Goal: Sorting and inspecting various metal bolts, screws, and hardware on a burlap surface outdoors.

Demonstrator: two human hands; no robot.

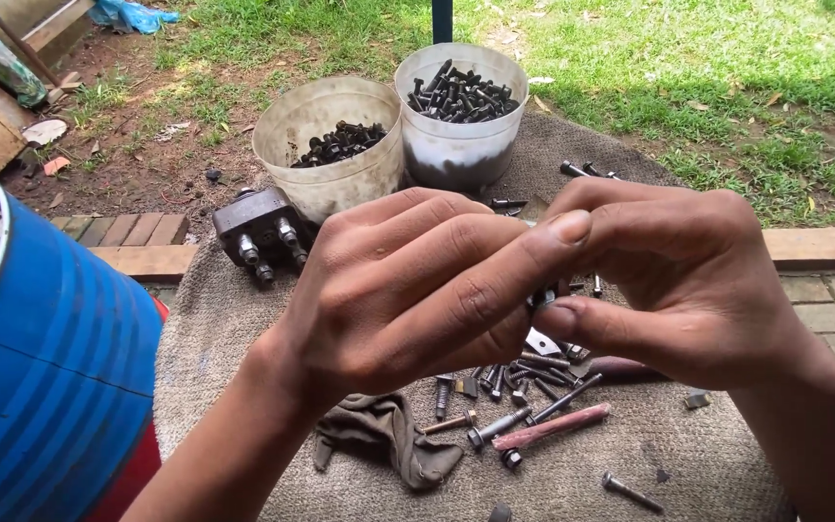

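Blue and smooth, a round plastic drum (50, 358) fills the lower left corner, its curved wall close to the left forearm. Coarse brown sacking (591, 474) covers the ground under the work, its far edge curving against grass (688, 68); most open cloth lies at lower right. Two cloudy white plastic buckets (456, 145) stand touching at the back, each holding dark bolts. Beside them sits a blocky grey metal part (258, 227) with stubby fittings. The left hand (408, 290) and right hand (669, 280) meet above the cloth, fingers pinched together on a small dark metal piece (545, 296), mostly hidden between them. Below lie a crumpled rag (388, 435), a reddish rod (553, 425) and scattered loose bolts (500, 425).
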